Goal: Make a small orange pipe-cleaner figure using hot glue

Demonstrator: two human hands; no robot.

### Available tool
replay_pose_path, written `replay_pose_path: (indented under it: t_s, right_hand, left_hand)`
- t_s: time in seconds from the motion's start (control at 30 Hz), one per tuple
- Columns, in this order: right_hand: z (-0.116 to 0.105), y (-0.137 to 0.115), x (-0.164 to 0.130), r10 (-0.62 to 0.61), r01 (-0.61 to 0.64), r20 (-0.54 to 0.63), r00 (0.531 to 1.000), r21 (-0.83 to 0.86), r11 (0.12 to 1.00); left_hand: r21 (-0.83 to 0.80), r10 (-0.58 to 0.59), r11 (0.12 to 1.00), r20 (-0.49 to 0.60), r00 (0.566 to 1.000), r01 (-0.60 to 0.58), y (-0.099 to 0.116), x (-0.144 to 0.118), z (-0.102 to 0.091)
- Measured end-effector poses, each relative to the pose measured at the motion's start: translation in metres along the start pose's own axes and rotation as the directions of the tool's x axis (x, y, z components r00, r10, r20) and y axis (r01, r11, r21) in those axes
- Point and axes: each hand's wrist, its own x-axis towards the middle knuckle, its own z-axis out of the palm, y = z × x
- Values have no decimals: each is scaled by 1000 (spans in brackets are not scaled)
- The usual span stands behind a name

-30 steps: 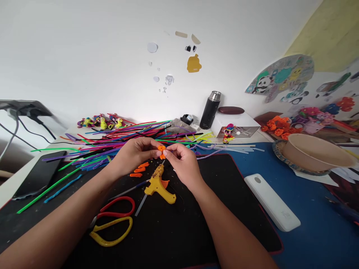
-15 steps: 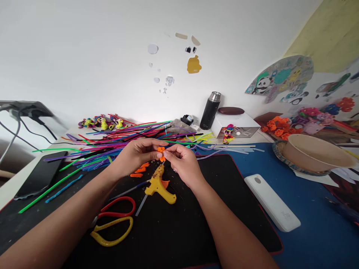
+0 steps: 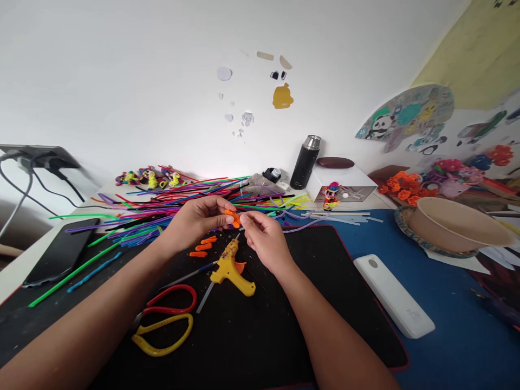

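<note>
Near the middle of the frame, a small orange piece (image 3: 233, 218) sat between the two hands, raised above the black mat (image 3: 260, 336). The left hand (image 3: 198, 221) was curled nearly closed, its thumb and forefinger pinching the piece from the left side. The right hand (image 3: 265, 240) met it from the right, fingers bent in close, with the fingertips (image 3: 244, 219) touching the piece's right edge; whether it truly gripped or only touched could not be told.

Directly below the hands lay a yellow glue gun (image 3: 231, 268) on the mat, its nozzle pointing up toward them. Three loose orange bits (image 3: 202, 246) lay just left of the gun, under the left hand. Lower left of these were scissors (image 3: 163, 319) with red and yellow handles. A wide spread of coloured sticks (image 3: 162, 208) ran behind the hands across the centre left. A white rectangular device (image 3: 393, 295) lay to the right, well apart, and a dark phone (image 3: 60, 250) rested at the far left.
</note>
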Motion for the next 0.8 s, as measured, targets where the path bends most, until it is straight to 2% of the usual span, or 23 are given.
replay_pose_path:
  t_s: [0.13, 0.23, 0.33, 0.43, 0.8]
  right_hand:
    - [0, -2, -5, -138, 131, -8, 990, -263, 956]
    - [1, -3, -8, -208, 186, 5, 978, -468, 864]
    - [1, -3, -9, -278, 226, 0, 961, -585, 779]
    - [0, -2, -8, -299, 228, -14, 954, -614, 756]
    - [-2, -1, -8, -332, 263, -5, 943, -600, 756]
  left_hand:
    - [1, 15, 1000, -44, 999, -15, 1, 1, -1]
    - [13, 17, 1000, -47, 999, -16, 1, 0, -1]
    - [19, 17, 1000, -36, 999, -17, -1, -1, 0]
    - [23, 23, 999, -37, 999, -22, -5, -1, 1]
    - [12, 36, 999, -32, 999, -35, -8, 0, 1]
